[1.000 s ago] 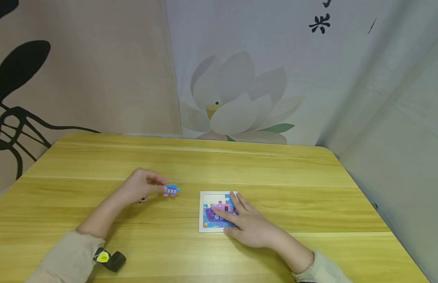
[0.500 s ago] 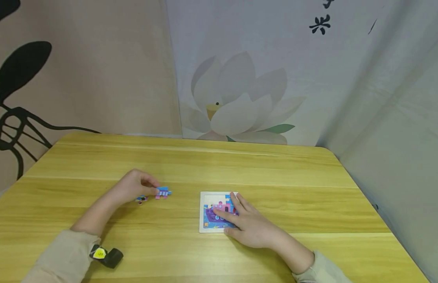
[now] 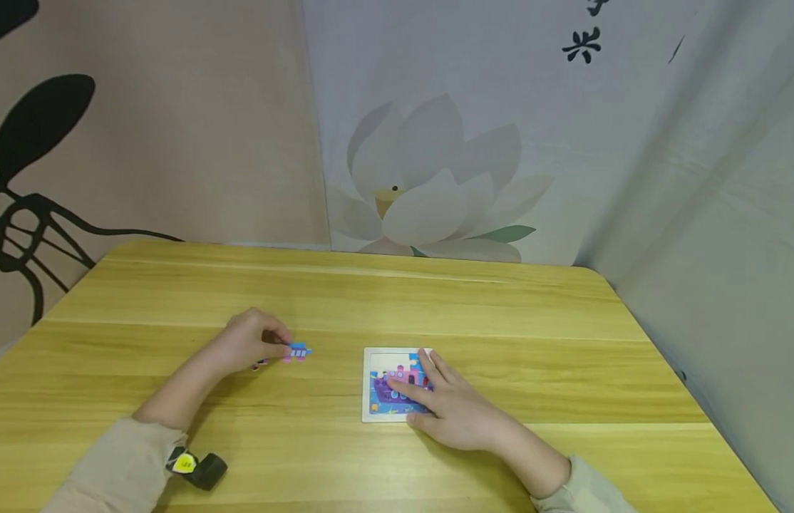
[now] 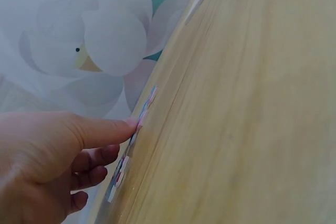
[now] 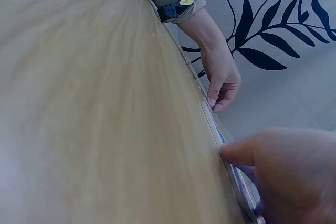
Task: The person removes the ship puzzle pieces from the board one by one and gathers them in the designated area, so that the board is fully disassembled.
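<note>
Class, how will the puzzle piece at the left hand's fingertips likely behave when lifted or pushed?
The puzzle piece looks thin, so it is probably light. Its straight profile in the left wrist view suggests stiffness. Flat, it would likely slide, not roll.

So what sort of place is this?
Perhaps a tabletop nook curtained off for filming, though I can't be sure: a wooden table, a cloth-like backdrop printed with a flower, and a black gadget on the left sleeve.
</note>
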The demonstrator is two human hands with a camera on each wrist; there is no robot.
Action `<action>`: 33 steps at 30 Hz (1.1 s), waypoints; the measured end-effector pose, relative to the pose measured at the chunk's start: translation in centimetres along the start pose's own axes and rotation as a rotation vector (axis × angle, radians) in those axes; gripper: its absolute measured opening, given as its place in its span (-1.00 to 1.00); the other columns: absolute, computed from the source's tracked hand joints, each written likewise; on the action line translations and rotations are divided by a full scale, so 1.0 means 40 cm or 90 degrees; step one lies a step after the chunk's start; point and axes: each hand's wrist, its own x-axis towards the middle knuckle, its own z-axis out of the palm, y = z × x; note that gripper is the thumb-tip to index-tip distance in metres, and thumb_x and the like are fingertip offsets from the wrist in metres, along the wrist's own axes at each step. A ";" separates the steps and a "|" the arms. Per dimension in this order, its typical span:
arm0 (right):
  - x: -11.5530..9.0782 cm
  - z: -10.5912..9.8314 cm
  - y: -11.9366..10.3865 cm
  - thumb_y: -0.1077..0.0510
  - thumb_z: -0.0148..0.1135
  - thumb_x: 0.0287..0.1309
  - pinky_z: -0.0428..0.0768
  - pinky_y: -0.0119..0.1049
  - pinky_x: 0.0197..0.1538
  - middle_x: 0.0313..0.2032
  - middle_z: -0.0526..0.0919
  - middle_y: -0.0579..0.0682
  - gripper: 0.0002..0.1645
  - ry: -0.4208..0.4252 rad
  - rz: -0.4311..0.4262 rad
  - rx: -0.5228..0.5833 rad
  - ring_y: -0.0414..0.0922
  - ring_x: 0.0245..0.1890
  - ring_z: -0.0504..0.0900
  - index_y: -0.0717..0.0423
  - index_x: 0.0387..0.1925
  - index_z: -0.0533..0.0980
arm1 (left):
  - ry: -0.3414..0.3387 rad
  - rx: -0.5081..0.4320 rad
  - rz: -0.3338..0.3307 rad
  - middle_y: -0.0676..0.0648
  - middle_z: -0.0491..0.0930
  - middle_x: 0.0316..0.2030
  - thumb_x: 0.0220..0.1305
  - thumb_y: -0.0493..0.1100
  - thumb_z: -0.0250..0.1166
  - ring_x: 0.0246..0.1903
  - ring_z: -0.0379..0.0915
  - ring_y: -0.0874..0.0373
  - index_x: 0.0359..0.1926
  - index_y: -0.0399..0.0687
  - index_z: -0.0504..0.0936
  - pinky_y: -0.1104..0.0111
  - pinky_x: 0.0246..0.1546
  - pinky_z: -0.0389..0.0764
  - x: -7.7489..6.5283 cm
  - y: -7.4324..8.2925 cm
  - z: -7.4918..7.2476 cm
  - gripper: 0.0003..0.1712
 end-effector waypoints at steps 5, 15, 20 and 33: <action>0.000 0.004 0.004 -0.22 -0.09 0.39 -0.09 0.34 0.27 0.47 -0.35 0.13 -0.38 0.009 -0.009 0.012 0.13 0.43 -0.39 -0.47 0.43 0.09 | 0.005 0.010 0.000 0.03 0.61 -0.50 0.15 -0.33 0.36 -0.67 0.41 0.16 -0.32 -0.22 0.68 0.38 -0.70 0.46 -0.002 0.005 0.000 -0.95; -0.005 0.012 0.017 -0.24 -0.10 0.38 -0.16 0.35 0.27 0.47 -0.36 0.13 -0.39 0.022 -0.034 0.050 0.13 0.43 -0.42 -0.47 0.42 0.11 | 0.000 0.000 -0.016 0.03 0.61 -0.53 0.15 -0.33 0.37 -0.66 0.42 0.15 -0.31 -0.22 0.68 0.37 -0.69 0.46 -0.002 0.006 -0.001 -0.93; -0.006 0.014 0.023 -0.27 -0.12 0.38 -0.15 0.38 0.25 0.47 -0.36 0.12 -0.39 0.028 -0.042 0.054 0.13 0.43 -0.43 -0.48 0.42 0.11 | -0.001 -0.001 -0.012 0.03 0.61 -0.53 0.15 -0.33 0.37 -0.66 0.43 0.15 -0.32 -0.21 0.68 0.37 -0.68 0.47 -0.001 0.006 -0.001 -0.95; -0.030 0.024 0.018 -0.25 -0.12 0.39 -0.07 0.25 0.31 0.49 -0.28 0.05 -0.36 0.072 -0.055 0.009 0.06 0.45 -0.36 -0.45 0.44 0.06 | 0.002 0.013 0.016 0.02 0.61 -0.47 0.11 -0.31 0.40 -0.59 0.43 0.18 -0.35 -0.18 0.70 0.38 -0.64 0.47 -0.006 0.020 -0.001 -0.94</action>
